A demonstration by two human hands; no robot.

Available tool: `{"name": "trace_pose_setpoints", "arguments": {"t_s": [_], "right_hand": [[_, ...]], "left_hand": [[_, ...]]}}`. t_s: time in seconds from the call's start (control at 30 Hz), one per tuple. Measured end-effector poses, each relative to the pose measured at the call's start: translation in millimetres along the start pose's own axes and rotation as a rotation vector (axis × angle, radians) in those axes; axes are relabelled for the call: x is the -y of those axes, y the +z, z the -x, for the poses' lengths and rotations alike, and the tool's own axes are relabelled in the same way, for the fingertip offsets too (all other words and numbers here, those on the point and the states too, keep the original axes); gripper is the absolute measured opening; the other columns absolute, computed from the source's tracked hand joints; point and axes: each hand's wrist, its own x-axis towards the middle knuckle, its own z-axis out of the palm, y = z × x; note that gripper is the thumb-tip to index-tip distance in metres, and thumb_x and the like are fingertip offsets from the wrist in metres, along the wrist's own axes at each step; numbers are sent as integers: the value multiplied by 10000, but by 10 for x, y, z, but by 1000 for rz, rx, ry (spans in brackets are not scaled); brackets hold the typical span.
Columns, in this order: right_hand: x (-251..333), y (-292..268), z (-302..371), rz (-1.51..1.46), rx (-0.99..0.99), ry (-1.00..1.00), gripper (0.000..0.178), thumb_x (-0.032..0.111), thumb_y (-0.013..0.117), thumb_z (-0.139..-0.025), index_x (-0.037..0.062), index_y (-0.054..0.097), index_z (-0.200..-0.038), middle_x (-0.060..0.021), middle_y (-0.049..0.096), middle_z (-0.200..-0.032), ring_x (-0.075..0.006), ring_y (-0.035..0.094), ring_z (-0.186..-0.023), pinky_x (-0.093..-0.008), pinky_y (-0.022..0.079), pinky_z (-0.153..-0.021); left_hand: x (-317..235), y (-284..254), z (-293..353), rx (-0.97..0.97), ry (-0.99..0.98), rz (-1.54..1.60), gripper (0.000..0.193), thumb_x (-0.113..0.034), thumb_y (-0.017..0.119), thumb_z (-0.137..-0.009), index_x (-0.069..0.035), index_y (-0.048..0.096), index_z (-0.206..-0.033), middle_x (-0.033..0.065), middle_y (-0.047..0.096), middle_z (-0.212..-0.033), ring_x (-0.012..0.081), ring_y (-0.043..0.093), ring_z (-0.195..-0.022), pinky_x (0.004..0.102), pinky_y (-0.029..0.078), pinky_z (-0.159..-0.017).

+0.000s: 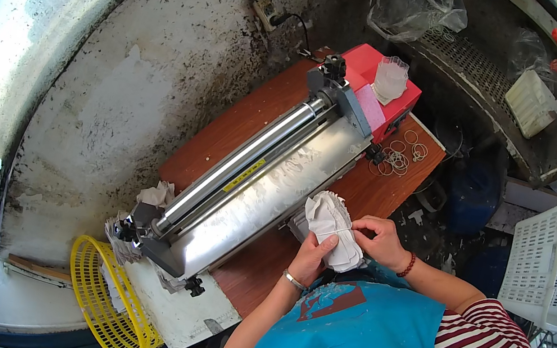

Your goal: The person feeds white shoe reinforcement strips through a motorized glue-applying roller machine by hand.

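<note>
Left of our hands the roller machine (255, 185) lies across the tabletop (227, 129). Our left hand (313, 252) and right hand (378, 237) both close on a stack of white wrappers (332, 226); it looks soft, light and tearable, so we'd grip its edges.

The left hand (313, 254) covers part of the white paper stack (332, 228); the roller machine (256, 178) hides the bench (371, 189) beneath, and the loose rubber bands (402, 153) are too small to count.
</note>
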Motion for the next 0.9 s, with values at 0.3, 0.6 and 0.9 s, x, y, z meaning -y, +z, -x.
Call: {"name": "trace_pose_setpoints", "arguments": {"t_s": [0.3,0.6,0.9], "right_hand": [[8,-65,-59,-279,85,-6,40,33,579,-788,6,607,-797,-28,581,-714,-101,543,-619,-219,446,-577],[5,-250,-435,-770,-18,525,270,185,520,-903,142,438,-649,72,376,-564,-29,293,-454,-178,230,-420],[-805,-634,-982,533,-152,-80,513,439,469,-924,21,635,-678,-101,610,-744,-283,603,-685,-364,474,-651]], "left_hand": [[69,-69,20,83,-56,156,455,-242,600,-895,-20,448,-1262,86,605,-1106,206,617,-977,352,506,-874],[-75,-57,20,198,-179,25,585,-277,669,-839,6,426,-1289,104,607,-1108,181,635,-935,309,527,-821],[-163,-103,-39,314,-276,-29,594,-267,712,-805,8,445,-1258,114,614,-1080,192,641,-927,347,541,-811]]}}
